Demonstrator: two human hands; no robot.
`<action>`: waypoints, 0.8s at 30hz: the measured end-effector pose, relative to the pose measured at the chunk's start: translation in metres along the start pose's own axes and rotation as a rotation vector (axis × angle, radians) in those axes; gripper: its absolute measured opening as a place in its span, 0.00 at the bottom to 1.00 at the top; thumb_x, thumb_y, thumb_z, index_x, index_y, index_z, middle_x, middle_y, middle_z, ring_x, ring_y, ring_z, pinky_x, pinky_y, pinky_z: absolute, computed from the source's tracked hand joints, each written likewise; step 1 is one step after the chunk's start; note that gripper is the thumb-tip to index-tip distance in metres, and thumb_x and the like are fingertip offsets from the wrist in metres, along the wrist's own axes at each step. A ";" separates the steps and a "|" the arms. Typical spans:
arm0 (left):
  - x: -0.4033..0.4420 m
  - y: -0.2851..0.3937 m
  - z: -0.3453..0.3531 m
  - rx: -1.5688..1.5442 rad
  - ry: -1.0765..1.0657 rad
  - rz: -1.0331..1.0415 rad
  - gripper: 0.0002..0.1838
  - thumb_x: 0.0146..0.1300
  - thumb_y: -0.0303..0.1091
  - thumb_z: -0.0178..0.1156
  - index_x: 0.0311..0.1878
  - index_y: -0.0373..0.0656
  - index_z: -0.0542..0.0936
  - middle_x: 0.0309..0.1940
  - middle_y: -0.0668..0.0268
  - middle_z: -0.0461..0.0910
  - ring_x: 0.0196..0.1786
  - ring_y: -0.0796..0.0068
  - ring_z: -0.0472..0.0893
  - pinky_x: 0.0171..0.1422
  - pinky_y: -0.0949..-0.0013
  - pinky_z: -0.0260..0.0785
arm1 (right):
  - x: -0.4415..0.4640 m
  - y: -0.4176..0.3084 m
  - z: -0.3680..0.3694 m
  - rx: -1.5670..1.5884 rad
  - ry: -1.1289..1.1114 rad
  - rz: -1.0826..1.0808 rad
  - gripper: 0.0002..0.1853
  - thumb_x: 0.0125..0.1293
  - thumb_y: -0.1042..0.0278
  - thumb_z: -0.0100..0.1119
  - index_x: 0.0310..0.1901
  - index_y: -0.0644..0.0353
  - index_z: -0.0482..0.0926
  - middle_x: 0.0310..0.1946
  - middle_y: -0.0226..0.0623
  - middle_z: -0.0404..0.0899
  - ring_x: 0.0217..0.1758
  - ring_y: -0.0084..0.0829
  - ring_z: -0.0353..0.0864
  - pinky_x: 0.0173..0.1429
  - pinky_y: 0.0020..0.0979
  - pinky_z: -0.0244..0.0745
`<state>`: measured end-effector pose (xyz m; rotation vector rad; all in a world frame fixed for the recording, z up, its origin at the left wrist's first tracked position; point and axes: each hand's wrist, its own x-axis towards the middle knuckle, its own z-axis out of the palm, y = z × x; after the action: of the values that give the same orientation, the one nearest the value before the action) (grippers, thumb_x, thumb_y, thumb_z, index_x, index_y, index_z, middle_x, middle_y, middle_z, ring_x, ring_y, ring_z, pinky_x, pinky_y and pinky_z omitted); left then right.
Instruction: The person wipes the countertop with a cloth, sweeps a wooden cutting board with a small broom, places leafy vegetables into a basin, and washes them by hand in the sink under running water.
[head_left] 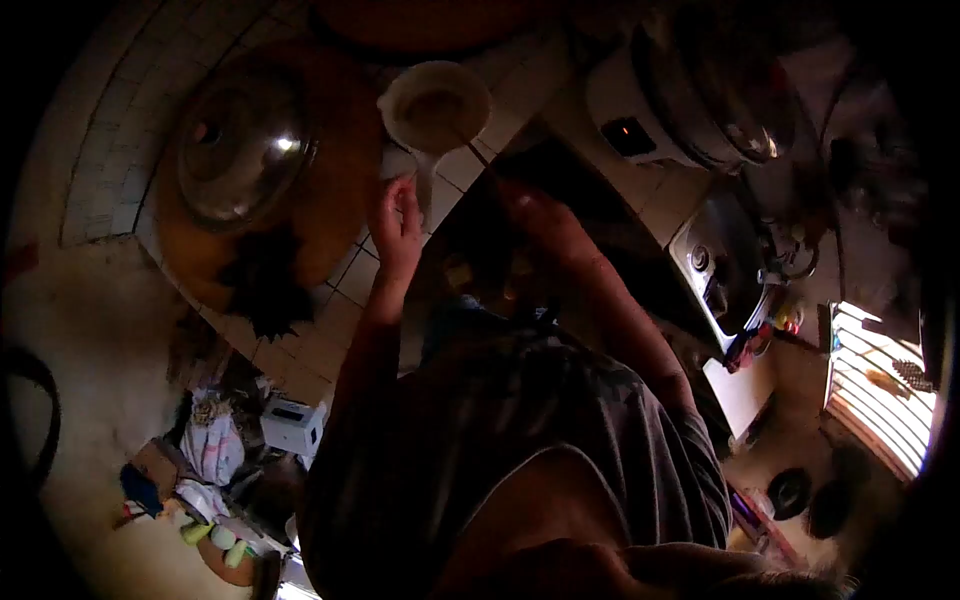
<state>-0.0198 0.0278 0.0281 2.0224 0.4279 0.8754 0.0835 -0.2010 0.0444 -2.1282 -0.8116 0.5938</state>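
Observation:
A white, lipped pan [436,103] with a pale handle [425,190] is on the tiled counter at the top middle. My left hand [400,215] is beside that handle, its fingers loosely curled with a dark gap between thumb and fingers. I cannot see it gripping anything. My right hand [538,215] is closed around a thin, stick-like utensil [477,153]. The utensil's far end reaches into the pan; its exact kind is too dark to make out. The pan's contents are dim.
Left of the pan, a domed glass lid [243,150] lies on a round brown surface [340,120], with a dark spiky-edged shape [268,280] nearby. At right are an appliance with a small lit display [630,135] and a metal sink [715,265]. A white box [292,425] sits lower left.

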 end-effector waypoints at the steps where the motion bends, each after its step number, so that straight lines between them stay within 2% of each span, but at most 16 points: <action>1: -0.006 0.016 -0.005 -0.081 -0.107 0.019 0.11 0.64 0.27 0.55 0.50 0.40 0.75 0.36 0.60 0.77 0.37 0.66 0.77 0.41 0.69 0.70 | -0.009 -0.024 -0.011 0.424 0.047 0.182 0.27 0.69 0.50 0.46 0.64 0.55 0.66 0.56 0.46 0.74 0.59 0.35 0.74 0.55 0.34 0.71; 2: -0.014 0.031 -0.009 -0.167 -0.215 0.037 0.10 0.64 0.25 0.54 0.49 0.40 0.76 0.36 0.60 0.77 0.37 0.65 0.77 0.41 0.69 0.70 | -0.019 -0.036 -0.019 0.846 0.103 0.362 0.28 0.70 0.48 0.44 0.64 0.57 0.66 0.55 0.44 0.74 0.59 0.32 0.73 0.55 0.34 0.70; 3: -0.022 0.046 -0.010 -0.183 -0.234 0.039 0.10 0.64 0.25 0.54 0.49 0.40 0.76 0.36 0.60 0.77 0.37 0.65 0.77 0.41 0.69 0.70 | -0.027 -0.027 -0.021 0.845 0.126 0.374 0.28 0.70 0.48 0.44 0.64 0.57 0.66 0.55 0.44 0.74 0.59 0.32 0.73 0.55 0.34 0.70; 5: -0.040 0.073 -0.011 -0.233 -0.530 0.075 0.09 0.67 0.27 0.53 0.48 0.37 0.77 0.42 0.59 0.80 0.44 0.67 0.79 0.49 0.69 0.70 | -0.048 0.006 -0.017 0.962 0.256 0.526 0.23 0.70 0.54 0.49 0.59 0.60 0.72 0.51 0.39 0.77 0.49 0.33 0.76 0.56 0.35 0.69; 6: -0.051 0.079 -0.007 -0.260 -0.560 0.095 0.09 0.67 0.27 0.53 0.48 0.37 0.77 0.42 0.59 0.80 0.44 0.67 0.79 0.49 0.69 0.70 | -0.063 0.031 -0.008 0.962 0.303 0.532 0.23 0.70 0.54 0.49 0.59 0.60 0.72 0.51 0.39 0.77 0.49 0.33 0.76 0.56 0.35 0.69; 8: -0.085 0.087 0.011 -0.286 -0.774 0.040 0.10 0.65 0.25 0.53 0.49 0.38 0.75 0.41 0.59 0.79 0.41 0.64 0.79 0.45 0.68 0.71 | -0.105 0.089 0.013 0.759 0.194 0.452 0.20 0.69 0.57 0.50 0.57 0.59 0.74 0.50 0.39 0.78 0.49 0.33 0.77 0.56 0.33 0.69; 9: -0.103 0.088 0.022 -0.334 -0.814 0.087 0.10 0.65 0.25 0.53 0.49 0.38 0.75 0.41 0.59 0.79 0.41 0.64 0.79 0.45 0.68 0.71 | -0.121 0.106 0.026 0.748 0.194 0.407 0.19 0.68 0.57 0.51 0.55 0.59 0.75 0.49 0.38 0.79 0.48 0.32 0.77 0.55 0.33 0.70; 12: -0.171 0.071 0.056 -0.329 -1.078 -0.231 0.16 0.64 0.26 0.53 0.55 0.40 0.74 0.48 0.55 0.78 0.48 0.57 0.79 0.52 0.66 0.70 | -0.167 0.063 0.012 0.643 0.114 0.529 0.17 0.66 0.59 0.52 0.51 0.59 0.78 0.48 0.40 0.79 0.49 0.35 0.78 0.53 0.35 0.72; 13: -0.184 0.064 0.066 -0.247 -1.172 -0.287 0.17 0.64 0.26 0.54 0.57 0.41 0.73 0.50 0.55 0.78 0.49 0.56 0.78 0.54 0.66 0.70 | -0.178 0.096 0.028 -0.076 -0.005 0.056 0.16 0.66 0.60 0.52 0.51 0.59 0.78 0.49 0.43 0.79 0.50 0.42 0.78 0.55 0.39 0.72; 15: -0.190 0.098 0.077 -0.022 -1.305 -0.239 0.21 0.60 0.24 0.56 0.59 0.45 0.73 0.54 0.55 0.76 0.53 0.56 0.76 0.58 0.64 0.68 | -0.213 0.075 0.019 0.304 0.063 0.394 0.17 0.66 0.59 0.52 0.52 0.59 0.77 0.50 0.46 0.78 0.52 0.46 0.77 0.55 0.42 0.72; 16: -0.198 0.108 0.085 -0.038 -1.358 -0.180 0.21 0.60 0.24 0.56 0.59 0.45 0.73 0.54 0.55 0.76 0.53 0.56 0.76 0.58 0.64 0.68 | -0.229 0.071 0.014 0.335 0.100 0.426 0.18 0.65 0.59 0.52 0.51 0.59 0.77 0.50 0.47 0.78 0.51 0.46 0.77 0.55 0.42 0.72; 18: -0.221 0.128 0.101 0.082 -1.146 0.481 0.23 0.56 0.21 0.57 0.57 0.46 0.75 0.54 0.56 0.74 0.55 0.57 0.74 0.59 0.65 0.68 | -0.277 0.090 0.007 0.398 0.182 0.458 0.18 0.65 0.58 0.52 0.51 0.60 0.78 0.49 0.47 0.78 0.51 0.46 0.78 0.55 0.41 0.72; 19: -0.233 0.146 0.113 0.068 -1.171 0.534 0.23 0.56 0.21 0.57 0.57 0.46 0.75 0.54 0.56 0.74 0.55 0.57 0.74 0.59 0.65 0.68 | -0.304 0.104 0.003 0.364 0.231 0.394 0.18 0.64 0.59 0.52 0.51 0.60 0.78 0.48 0.47 0.79 0.51 0.45 0.78 0.55 0.40 0.72; 21: -0.261 0.182 0.127 0.024 -1.305 0.268 0.20 0.54 0.18 0.56 0.52 0.45 0.77 0.50 0.58 0.73 0.54 0.58 0.74 0.58 0.65 0.68 | -0.358 0.124 0.002 0.353 0.306 0.336 0.18 0.63 0.60 0.53 0.51 0.60 0.78 0.47 0.47 0.80 0.50 0.45 0.79 0.55 0.39 0.72; 22: -0.279 0.191 0.143 -0.003 -1.345 0.231 0.17 0.54 0.17 0.56 0.47 0.43 0.78 0.45 0.59 0.71 0.51 0.58 0.74 0.55 0.65 0.69 | -0.390 0.136 -0.002 0.411 0.386 0.416 0.18 0.63 0.60 0.52 0.50 0.60 0.78 0.46 0.47 0.80 0.50 0.44 0.79 0.55 0.39 0.72; 24: -0.319 0.215 0.168 -0.105 -1.452 0.301 0.16 0.53 0.18 0.56 0.45 0.42 0.78 0.42 0.58 0.73 0.47 0.58 0.75 0.51 0.64 0.70 | -0.454 0.156 0.001 0.501 0.536 0.520 0.18 0.63 0.60 0.52 0.50 0.60 0.78 0.45 0.46 0.81 0.48 0.43 0.80 0.54 0.38 0.73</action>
<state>-0.1263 -0.3779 0.0077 2.0843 -0.7212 -0.5258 -0.1748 -0.6013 -0.0134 -1.8751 0.1850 0.3918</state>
